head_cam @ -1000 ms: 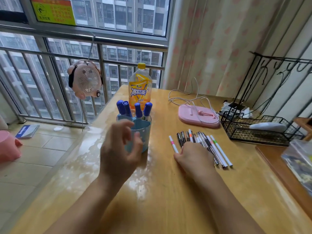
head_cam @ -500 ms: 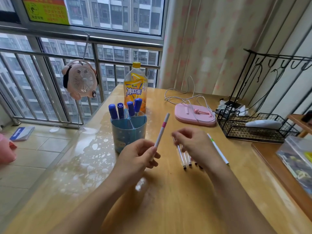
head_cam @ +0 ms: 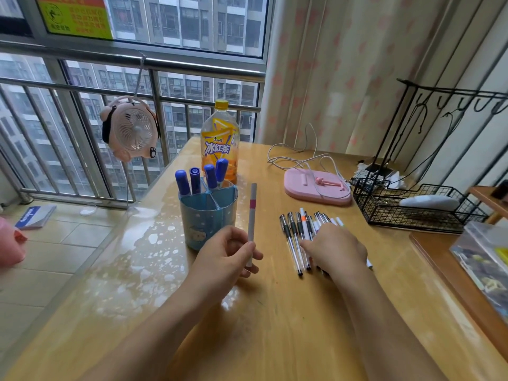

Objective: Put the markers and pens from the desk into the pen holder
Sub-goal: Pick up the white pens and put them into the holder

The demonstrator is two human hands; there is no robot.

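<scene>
A blue pen holder (head_cam: 208, 215) with divided compartments stands on the wooden desk (head_cam: 275, 312); several blue-capped markers (head_cam: 202, 179) stick up from its far compartments. My left hand (head_cam: 225, 259) holds a white pen with a pink band (head_cam: 252, 215) upright, just right of the holder. A row of several pens (head_cam: 298, 232), clear-barrelled and white ones, lies on the desk to the right. My right hand (head_cam: 336, 248) rests palm down on the near ends of those pens, fingers spread over them.
An orange drink bottle (head_cam: 220, 141) stands behind the holder. A pink stand with a white cable (head_cam: 316, 185) and a black wire basket (head_cam: 412, 207) sit at the back right. A small pink fan (head_cam: 130, 130) hangs on the window rail. A clear box (head_cam: 483, 257) lies at the right.
My left hand took the pink-banded pen and now holds it more upright. My right hand lifted briefly, then came down again onto the row of pens.
</scene>
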